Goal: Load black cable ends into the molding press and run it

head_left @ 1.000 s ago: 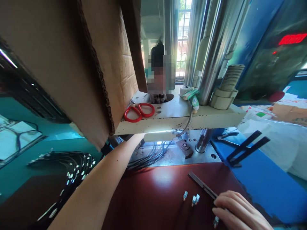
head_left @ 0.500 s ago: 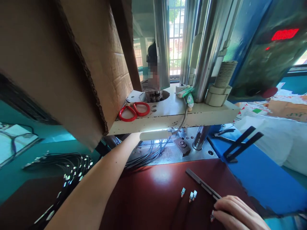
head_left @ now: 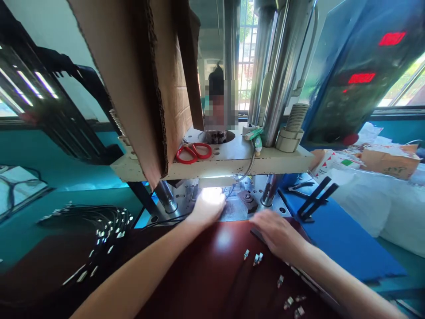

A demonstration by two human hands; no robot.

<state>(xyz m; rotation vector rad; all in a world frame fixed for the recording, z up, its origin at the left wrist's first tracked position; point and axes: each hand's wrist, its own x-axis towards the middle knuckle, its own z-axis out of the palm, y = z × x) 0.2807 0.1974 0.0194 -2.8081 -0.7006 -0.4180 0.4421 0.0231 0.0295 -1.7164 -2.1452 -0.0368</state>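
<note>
My left hand [head_left: 210, 204] is at the press opening under a bright lamp, its fingers curled over thin dark cables [head_left: 166, 220]. Glare washes out the fingertips. The cables emerge at the left of that wrist and run on toward the metal base plate [head_left: 232, 213]. My right hand [head_left: 269, 228] hovers by the plate's front edge, above one end of a dark slotted bar [head_left: 258, 235]. Its fingers are bent and blurred, so its grip is unclear. Several small metal connectors [head_left: 257, 258] lie on the dark red table [head_left: 206, 266], between my forearms.
Red-handled scissors [head_left: 194, 153] rest on the press's cream plate [head_left: 232, 166]. Beside it leans a large cardboard sheet [head_left: 133, 88]. More cables with connectors [head_left: 109, 226] lie at left. A black two-pronged stand [head_left: 315, 201] is on the blue surface [head_left: 345, 248] at right.
My left hand has come down out of the press opening into view. My right hand has moved away from the front connectors, forward to the far end of the bar. The view has shifted.
</note>
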